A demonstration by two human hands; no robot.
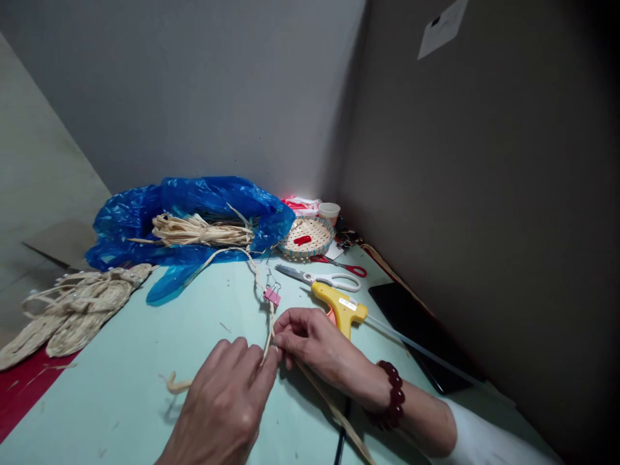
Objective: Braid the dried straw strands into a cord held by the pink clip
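Note:
A thin braid of pale straw-like strands (271, 318) runs down from a pink binder clip (272, 296) toward me. My left hand (227, 394) is closed, thumb and forefinger pinching strands at the braid's lower end. Opposite it, my right hand (310, 339) pinches the same braid between thumb and fingertips. One loose strand (334, 410) trails from under my right hand to the table's front. Another strand end (177, 384) sticks out to the left of my left hand.
A blue plastic bag (217, 194) holds a straw bundle (203, 231). Woven sandals (92, 303) lie at left. Toward the right are a round basket (310, 236), white-handled scissors (334, 280), red-handled scissors (351, 268), a yellow glue gun (341, 309) and a black tablet-like slab (416, 336).

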